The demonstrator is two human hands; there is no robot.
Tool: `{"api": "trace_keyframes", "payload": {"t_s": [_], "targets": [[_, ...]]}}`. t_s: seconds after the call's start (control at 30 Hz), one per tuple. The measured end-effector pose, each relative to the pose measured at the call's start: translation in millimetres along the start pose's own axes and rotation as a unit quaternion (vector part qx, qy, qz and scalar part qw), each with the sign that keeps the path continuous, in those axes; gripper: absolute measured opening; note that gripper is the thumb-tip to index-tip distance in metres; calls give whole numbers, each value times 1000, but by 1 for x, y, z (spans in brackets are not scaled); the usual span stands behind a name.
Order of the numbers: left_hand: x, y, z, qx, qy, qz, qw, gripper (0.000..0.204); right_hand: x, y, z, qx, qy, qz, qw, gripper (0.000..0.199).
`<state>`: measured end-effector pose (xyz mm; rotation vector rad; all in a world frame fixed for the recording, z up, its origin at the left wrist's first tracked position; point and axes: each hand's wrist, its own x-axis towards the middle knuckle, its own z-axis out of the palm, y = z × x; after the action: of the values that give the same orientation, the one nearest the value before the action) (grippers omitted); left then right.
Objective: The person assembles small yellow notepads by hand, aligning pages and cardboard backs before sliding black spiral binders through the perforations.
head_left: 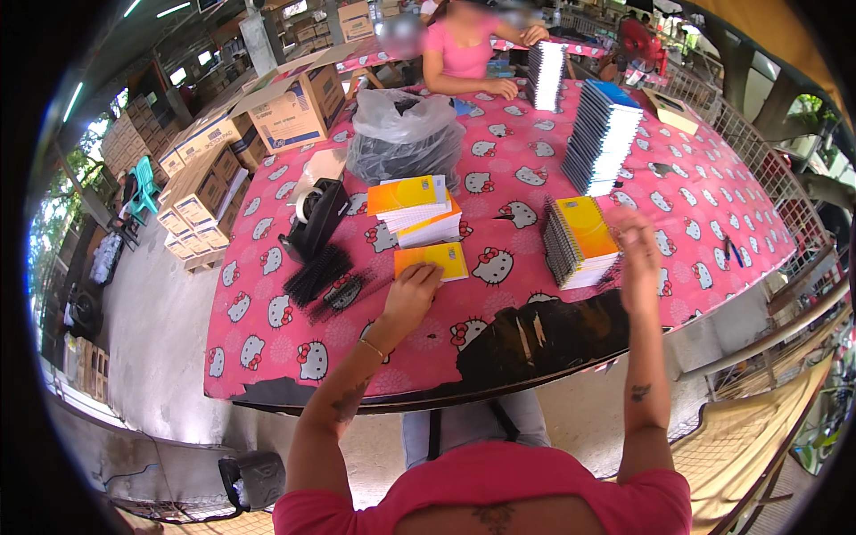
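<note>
My left hand [415, 290] has its fingers curled over the lower left edge of a yellow-and-orange booklet [450, 260], which lies in front of me on the table. Behind that booklet, more loose booklets with yellow covers [410, 194] are piled in offset bundles, their white page edges showing. To the right stands a stack of spiral-bound yellow notebooks [581, 234], black coils along its left side. Close by its right side is my right hand [639, 250], raised and smeared by motion, so its fingers are unclear. Black plastic binding coils [319, 275] lie left of my left hand.
A black tape dispenser [318, 214] and a clear plastic bag with dark contents [406, 138] stand at the left. Tall stacks of blue-covered notebooks [602, 138] rise at the back right. A co-worker [464, 53] sits across the pink table. Cartons [290, 107] stand beyond its left edge.
</note>
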<state>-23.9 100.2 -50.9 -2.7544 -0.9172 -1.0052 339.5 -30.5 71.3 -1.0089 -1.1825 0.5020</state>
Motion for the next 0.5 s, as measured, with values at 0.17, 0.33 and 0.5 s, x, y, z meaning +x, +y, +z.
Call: {"api": "trace_keyframes", "payload": {"t_s": [0.17, 0.33, 0.5], "targets": [[15, 17, -36, -19, -18, -21, 999, 28, -43, 37, 96, 52, -195, 76, 976, 48], [8, 65, -39, -62, -33, 8, 998, 22, -91, 89, 139, 14, -242, 120, 963, 49], [-28, -7, -63, 115, 83, -163, 976, 17, -100, 104, 134, 68, -178, 182, 965, 43]]}}
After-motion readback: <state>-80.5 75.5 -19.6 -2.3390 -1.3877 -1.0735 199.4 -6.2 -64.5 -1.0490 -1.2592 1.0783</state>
